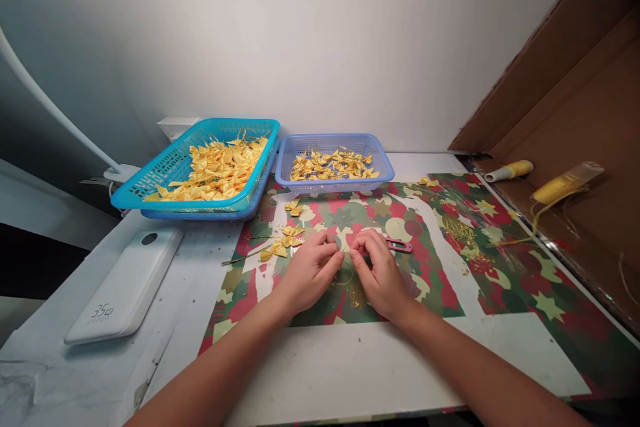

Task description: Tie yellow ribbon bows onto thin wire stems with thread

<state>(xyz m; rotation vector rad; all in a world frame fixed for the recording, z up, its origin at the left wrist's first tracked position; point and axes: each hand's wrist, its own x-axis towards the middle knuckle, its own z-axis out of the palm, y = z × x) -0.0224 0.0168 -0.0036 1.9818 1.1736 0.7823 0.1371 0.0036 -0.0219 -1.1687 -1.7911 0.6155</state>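
Note:
Over the patterned sheet, my left hand [313, 265] and my right hand [379, 271] face each other with fingertips almost touching. Both are closed in a pinch on a thin gold cord [345, 282], whose loop hangs below the fingertips. The cord's ends are hidden by my fingers. Left of my left hand lie yellow ribbon bows [273, 251] with gold cord tails. Another yellow bow [293, 207] rests farther back. A pink tool [400, 246] pokes out from behind my right hand, its other part covered.
A turquoise basket [200, 205] and a lilac basket [335, 185] at the back hold yellow bows. A white power bank [125, 287] lies left. Gold cord scraps [463, 238] and yellow spools [555, 185] are on the right, beside a cardboard wall [575, 87].

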